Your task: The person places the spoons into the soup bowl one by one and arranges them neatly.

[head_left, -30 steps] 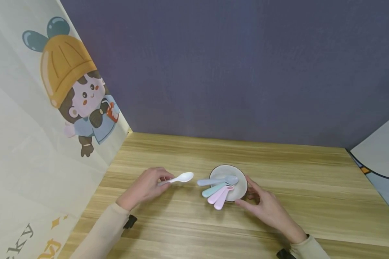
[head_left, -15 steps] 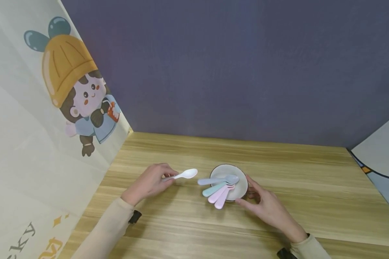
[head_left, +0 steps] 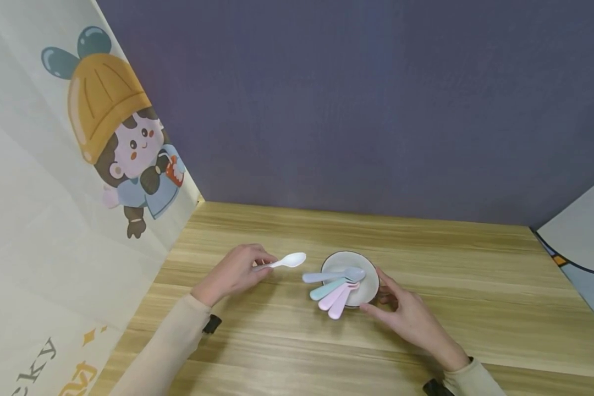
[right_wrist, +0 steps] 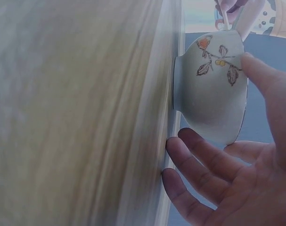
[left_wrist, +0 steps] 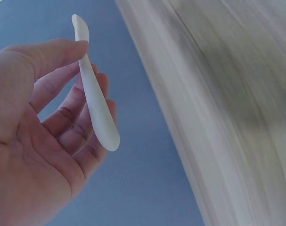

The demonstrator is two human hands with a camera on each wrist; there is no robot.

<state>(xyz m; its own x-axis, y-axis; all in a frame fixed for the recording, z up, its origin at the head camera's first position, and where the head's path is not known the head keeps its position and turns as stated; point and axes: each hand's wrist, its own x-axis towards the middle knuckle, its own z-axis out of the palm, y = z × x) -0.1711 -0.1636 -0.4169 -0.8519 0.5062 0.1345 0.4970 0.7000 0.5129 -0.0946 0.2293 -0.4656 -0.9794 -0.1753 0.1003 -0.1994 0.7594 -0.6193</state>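
Observation:
A white spoon (head_left: 293, 259) is held in my left hand (head_left: 235, 273), just left of the bowl, its scoop facing right. In the left wrist view, thumb and fingers pinch the spoon (left_wrist: 100, 115) above the table. My right hand (head_left: 408, 320) holds the right side of a white, dark-rimmed bowl (head_left: 366, 294), thumb and index finger on its rim; the other fingers are spread below. Inside the bowl lean a light-blue spoon (head_left: 322, 277), a mint spoon (head_left: 325, 290) and two pink spoons (head_left: 337, 307), their handles over the left and front rim.
The bowl stands on a wood-grain table (head_left: 277, 352). Behind it rises a dark blue-purple wall (head_left: 351, 110). A pale panel with a cartoon figure (head_left: 133, 143) borders the left side, and another printed panel (head_left: 584, 242) is at the right.
My left hand has moved right and slightly away from me, bringing the white spoon closer to the bowl. The right hand and the bowl stay nearly still.

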